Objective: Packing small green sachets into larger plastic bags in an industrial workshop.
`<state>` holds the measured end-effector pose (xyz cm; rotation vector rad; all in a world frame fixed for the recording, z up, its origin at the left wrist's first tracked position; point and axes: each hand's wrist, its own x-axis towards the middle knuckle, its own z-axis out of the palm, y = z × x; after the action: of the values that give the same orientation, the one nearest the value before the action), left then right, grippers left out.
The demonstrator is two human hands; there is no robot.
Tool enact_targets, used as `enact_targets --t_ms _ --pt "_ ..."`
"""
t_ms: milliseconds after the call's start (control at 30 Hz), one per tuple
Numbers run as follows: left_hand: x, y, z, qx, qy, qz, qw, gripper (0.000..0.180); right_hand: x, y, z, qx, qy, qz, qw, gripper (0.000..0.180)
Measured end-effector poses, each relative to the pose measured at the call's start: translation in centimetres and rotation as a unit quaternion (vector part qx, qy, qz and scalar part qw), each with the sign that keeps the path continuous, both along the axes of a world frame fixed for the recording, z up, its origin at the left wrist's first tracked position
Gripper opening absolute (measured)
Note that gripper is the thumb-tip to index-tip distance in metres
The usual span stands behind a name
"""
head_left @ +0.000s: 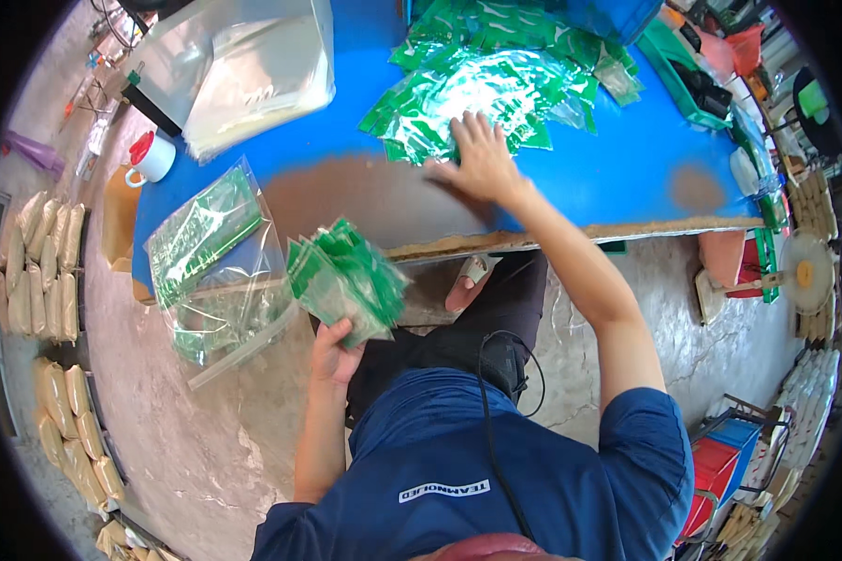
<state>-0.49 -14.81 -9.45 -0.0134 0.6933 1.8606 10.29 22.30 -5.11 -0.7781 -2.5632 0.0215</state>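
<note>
My left hand (335, 352) grips a fanned bundle of small green-and-clear plastic packets (348, 280) in front of the table edge. My right hand (482, 159) reaches across the table with its fingers spread. Its fingertips rest at the near edge of a loose, shiny heap of similar green packets (505, 79). To the left of the bundle, a large clear plastic bag (269, 234) hangs partly over the table edge. Green packets (206, 234) lie inside that bag, some in a neat block and others lower down.
A stack of clear plastic sheets or bags (262, 79) lies at the back left, near a white mug (152, 157) with something red in it. A green tray (683, 75) holding dark items stands at the right. The blue tabletop (617, 178) has a worn brown front edge.
</note>
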Motion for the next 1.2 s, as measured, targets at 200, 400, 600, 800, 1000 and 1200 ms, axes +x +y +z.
enact_targets --t_ms 200,400,600,800,1000,1200 --pt "0.6 0.5 -1.8 0.095 -0.039 -0.034 0.994 0.062 3.5 -13.1 3.0 -0.114 -0.001 0.185 0.976 0.062" --pt "1.1 2.4 0.0 0.0 -0.049 -0.007 0.999 0.059 -1.1 -5.1 2.8 -0.114 0.163 0.151 0.968 0.053" --pt "0.9 0.0 -1.6 0.007 -0.032 -0.005 0.999 0.066 1.9 -6.7 1.0 -0.004 -0.036 0.107 0.994 0.1" --pt "-0.6 -2.3 -2.1 0.058 0.007 -0.059 0.997 0.07 6.3 -13.2 0.6 -0.294 0.161 0.186 0.924 0.041" --pt "0.5 1.0 -1.9 0.03 -0.097 0.001 0.995 0.06 2.0 -14.5 6.3 -0.612 0.077 0.068 0.784 0.042" --pt "0.4 -0.1 -2.4 0.009 -0.041 0.022 0.999 0.06 -5.7 -2.6 1.0 -0.02 0.182 -0.036 0.982 0.056"
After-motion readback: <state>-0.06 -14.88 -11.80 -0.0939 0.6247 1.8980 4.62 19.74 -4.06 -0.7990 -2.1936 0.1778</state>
